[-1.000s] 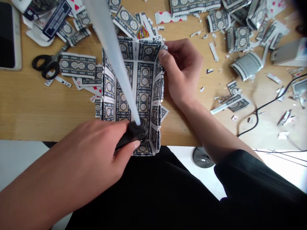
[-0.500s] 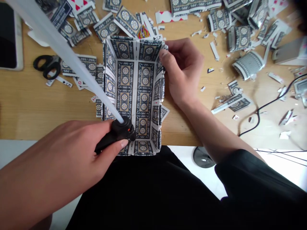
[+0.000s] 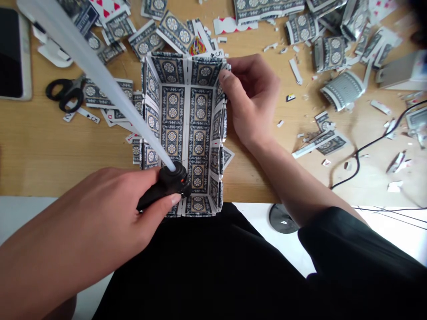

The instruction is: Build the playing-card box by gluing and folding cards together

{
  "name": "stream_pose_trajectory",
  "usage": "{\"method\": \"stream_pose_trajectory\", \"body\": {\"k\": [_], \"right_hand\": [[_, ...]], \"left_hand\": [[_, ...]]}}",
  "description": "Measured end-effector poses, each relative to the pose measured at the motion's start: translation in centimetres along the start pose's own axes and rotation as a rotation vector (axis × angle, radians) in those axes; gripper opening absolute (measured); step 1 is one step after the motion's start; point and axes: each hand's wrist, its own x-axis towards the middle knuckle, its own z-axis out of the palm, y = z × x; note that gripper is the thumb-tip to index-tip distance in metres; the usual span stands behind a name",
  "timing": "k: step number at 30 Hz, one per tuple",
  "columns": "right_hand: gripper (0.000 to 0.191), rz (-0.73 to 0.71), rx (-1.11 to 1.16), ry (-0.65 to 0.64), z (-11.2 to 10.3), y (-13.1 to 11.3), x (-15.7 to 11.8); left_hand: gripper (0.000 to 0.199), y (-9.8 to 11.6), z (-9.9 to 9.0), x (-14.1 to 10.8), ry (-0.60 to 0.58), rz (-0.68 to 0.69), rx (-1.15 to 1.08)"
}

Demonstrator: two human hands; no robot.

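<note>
An open box made of patterned playing cards (image 3: 173, 120) lies at the table's front edge, its inside facing up. My left hand (image 3: 133, 204) is wrapped round a black glue gun (image 3: 167, 186) over the box's near left part; a long whitish glue stick (image 3: 110, 89) rises from it toward the upper left. The gun's nozzle cannot be made out. At the box's far right corner, my right hand (image 3: 250, 98) pinches the wall, with the thumb on the top rim and the other fingers curled outside.
Black-handled scissors (image 3: 68, 93) and a tablet-like device (image 3: 13, 53) lie on the left. Folded cards (image 3: 330, 53) and paper scraps cover the back and right of the table (image 3: 66, 151). A black cable (image 3: 356, 160) curves across the right side.
My left hand and the glue gun have shifted slightly to the right. My right hand keeps its hold on the box wall; the table view has moved slightly left.
</note>
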Motion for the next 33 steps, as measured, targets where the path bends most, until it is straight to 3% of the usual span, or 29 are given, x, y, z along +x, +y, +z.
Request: {"method": "stream_pose_trajectory", "body": {"k": [10,14,19,27,33], "right_hand": [[0.039,-0.028,0.006,-0.005,0.0,0.3,0.0],[0.038,-0.075,0.073,0.005,0.1,0.8,0.1],[0.038,-0.031,0.014,0.006,0.1,0.7,0.1],[0.040,-0.044,0.017,-0.011,0.0,0.9,0.1],[0.040,-0.067,0.061,0.012,0.1,0.9,0.0]], "left_hand": [[0.041,-0.9,-0.4,-0.4,0.018,0.015,0.012],[0.040,-0.1,-0.4,0.0,0.019,0.044,0.002],[0.038,1.1,-0.2,0.6,-0.038,0.048,-0.015],[0.043,-1.2,-0.6,-0.1,-0.014,0.012,0.022],[0.040,0.4,-0.5,0.4,-0.028,0.044,0.010]]}}
